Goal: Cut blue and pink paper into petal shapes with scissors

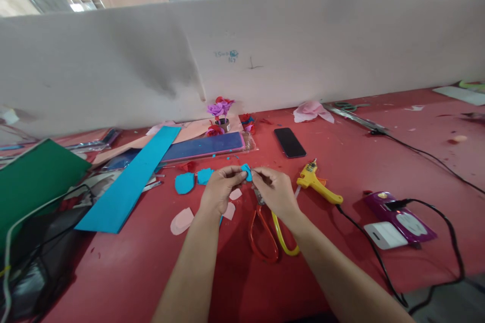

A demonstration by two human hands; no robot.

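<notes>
A small curled piece of blue paper [247, 172] is pinched between my two hands above the red table. My left hand [222, 185] grips its left side with thumb and fingers, while my right hand [276, 189] pinches the right edge. Below my right hand lie scissors [264, 234] with one red and one yellow handle, their blades partly covered. Cut blue petal shapes [185, 183] rest left of my left hand. Pale pink petal pieces [182, 221] lie nearer to me, with a few more between my wrists.
To the right sit a yellow glue gun [316, 181], a phone [290, 142] and a purple power strip [401, 217] with cords. A long blue paper strip [131, 181] and green sheet [41, 181] cover the left. Behind, purple paper flowers [217, 109] stand before a white partition [242, 60].
</notes>
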